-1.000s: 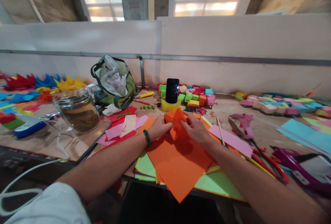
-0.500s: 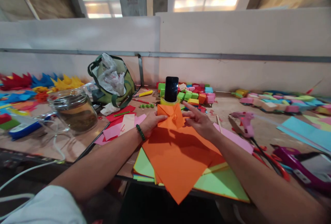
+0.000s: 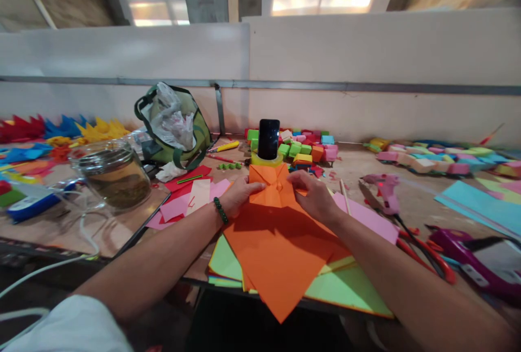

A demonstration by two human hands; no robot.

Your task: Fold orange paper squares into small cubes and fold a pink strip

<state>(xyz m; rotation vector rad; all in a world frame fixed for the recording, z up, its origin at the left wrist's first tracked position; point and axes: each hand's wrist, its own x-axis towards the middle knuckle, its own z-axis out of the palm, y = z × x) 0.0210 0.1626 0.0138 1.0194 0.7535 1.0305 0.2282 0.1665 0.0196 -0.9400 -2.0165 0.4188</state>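
A piece of folded orange paper (image 3: 272,186) is held up between both hands, its creases meeting near the middle. My left hand (image 3: 240,196) pinches its left edge, thumb lying on the front face. My right hand (image 3: 310,193) has its fingers closed at the upper right edge of the same piece. Below lie large orange sheets (image 3: 280,265), one corner hanging past the table's front edge. Light green sheets (image 3: 350,289) are stacked under them. Just behind the folded piece, a black phone (image 3: 269,139) stands upright in a yellow roll (image 3: 266,161).
To the left are a glass jar (image 3: 112,176), a green bag (image 3: 175,129) with plastic inside, and red and pink paper scraps (image 3: 177,208). On the right lie a pink glue gun (image 3: 385,189), red-handled scissors (image 3: 445,268) and a purple device (image 3: 476,262). Colourful paper blocks (image 3: 309,151) sit behind.
My right hand's spread fingers have closed onto the right edge of the folded orange paper. That piece now looks flatter and squarer. My left hand keeps its hold.
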